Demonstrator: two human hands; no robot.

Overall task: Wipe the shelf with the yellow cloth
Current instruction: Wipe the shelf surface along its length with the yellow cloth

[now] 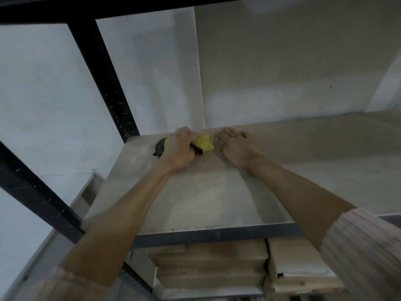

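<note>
Gripping the bunched yellow cloth (pixel 205 142) in the left hand (pixel 178 148), far back on the shelf (pixel 195 198) near the black post (pixel 104 79); right hand (pixel 235 148) flat, fingers straight, just beside it. Best pressed down firmly and drawn toward the front edge in overlapping strokes. Crumpled, bright yellow with a dark part, on a pale dusty board.

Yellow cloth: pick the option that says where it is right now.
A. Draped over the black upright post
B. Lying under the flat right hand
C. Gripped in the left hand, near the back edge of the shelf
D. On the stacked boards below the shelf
C. The left hand has its fingers curled round the yellow cloth near the back of the shelf, while the right hand lies flat beside it, holding nothing.
</note>
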